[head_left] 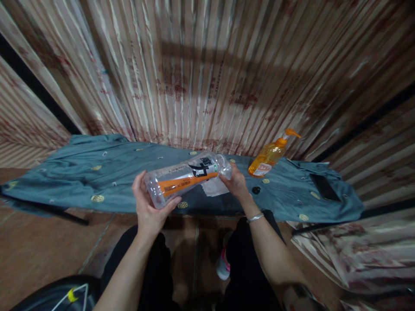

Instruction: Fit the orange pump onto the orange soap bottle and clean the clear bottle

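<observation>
A clear plastic bottle (181, 179) with an orange and black label lies tilted between my two hands, above the cloth-covered table. My left hand (151, 209) grips its base end, thumb below and fingers behind. The neck end is held by my right hand (236, 181), with a bracelet on that wrist. Under the bottle, close to my right hand, a white tissue or cloth (214, 187) rests on the table. A small black cap-like piece (256, 190) sits just right of my right hand.
Farther right stands a pump bottle (267, 157) of orange liquid, with a dark phone (324, 187) beyond it. A blue-grey patterned cloth (129, 172) covers the narrow table. Behind it hangs a pleated curtain (201, 86). A black round object (61, 293) is at lower left.
</observation>
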The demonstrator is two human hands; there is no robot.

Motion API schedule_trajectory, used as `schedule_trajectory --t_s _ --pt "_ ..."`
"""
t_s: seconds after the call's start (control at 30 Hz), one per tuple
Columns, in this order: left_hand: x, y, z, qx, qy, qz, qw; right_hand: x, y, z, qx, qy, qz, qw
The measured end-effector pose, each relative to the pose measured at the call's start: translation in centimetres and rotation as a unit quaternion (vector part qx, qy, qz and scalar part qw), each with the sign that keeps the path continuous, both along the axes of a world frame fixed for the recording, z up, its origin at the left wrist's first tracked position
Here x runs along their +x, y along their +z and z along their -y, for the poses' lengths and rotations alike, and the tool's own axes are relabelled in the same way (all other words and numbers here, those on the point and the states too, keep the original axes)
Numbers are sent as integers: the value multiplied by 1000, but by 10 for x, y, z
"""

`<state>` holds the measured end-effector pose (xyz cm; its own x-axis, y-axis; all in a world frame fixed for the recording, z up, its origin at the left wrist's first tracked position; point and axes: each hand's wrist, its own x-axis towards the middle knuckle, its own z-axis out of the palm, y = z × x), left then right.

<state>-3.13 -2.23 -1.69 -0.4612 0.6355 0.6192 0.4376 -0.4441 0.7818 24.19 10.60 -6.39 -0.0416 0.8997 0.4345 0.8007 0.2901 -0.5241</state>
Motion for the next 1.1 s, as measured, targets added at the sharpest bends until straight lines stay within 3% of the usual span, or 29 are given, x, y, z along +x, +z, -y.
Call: schedule_trajectory --t_s 1.1 --pt "-1 -2 0 38 -1 -42 998 1 -2 -2 5 0 3 1000"
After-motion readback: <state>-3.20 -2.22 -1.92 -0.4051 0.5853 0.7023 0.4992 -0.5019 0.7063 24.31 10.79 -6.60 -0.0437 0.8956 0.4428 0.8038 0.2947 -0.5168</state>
